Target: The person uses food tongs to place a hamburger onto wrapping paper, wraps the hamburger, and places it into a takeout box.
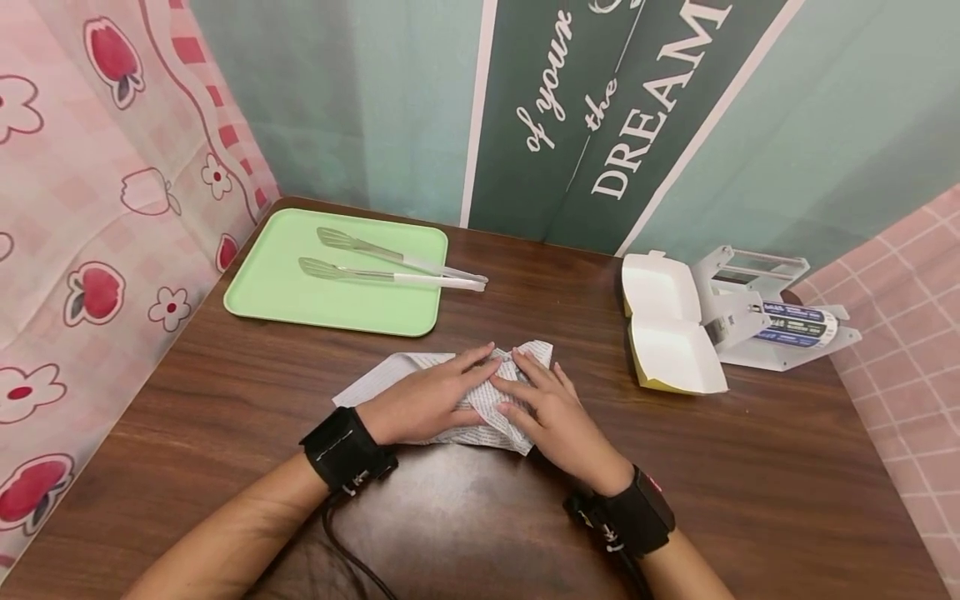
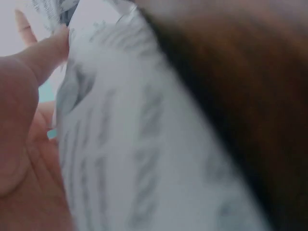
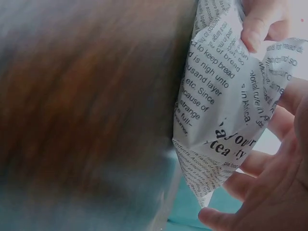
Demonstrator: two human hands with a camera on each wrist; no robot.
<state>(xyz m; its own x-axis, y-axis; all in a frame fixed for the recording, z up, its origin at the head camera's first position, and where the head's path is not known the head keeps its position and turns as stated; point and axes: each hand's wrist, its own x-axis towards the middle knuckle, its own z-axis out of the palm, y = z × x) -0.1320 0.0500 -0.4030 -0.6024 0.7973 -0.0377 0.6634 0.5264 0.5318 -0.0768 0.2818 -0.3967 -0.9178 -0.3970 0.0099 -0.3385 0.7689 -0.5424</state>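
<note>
Left hand and right hand are pressing together, both grips spread, on the folded white black-printed paper, which is sitting on the brown wood-grain tabletop near the pale-green rectangular tray.

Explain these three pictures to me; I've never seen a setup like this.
There is no machine at work here, only a person's bare left hand and right hand. The widest picture is filmed from the head, looking down; the two close-ups are filmed from the left and right wrists. Both hands touch a folded printed paper; whether anything is inside doesn't show. Farther back on the brown table lies a green tray, with tongs overhanging its edge. To the right sit an open box and a white stand holding a blue printed cylinder.
</note>
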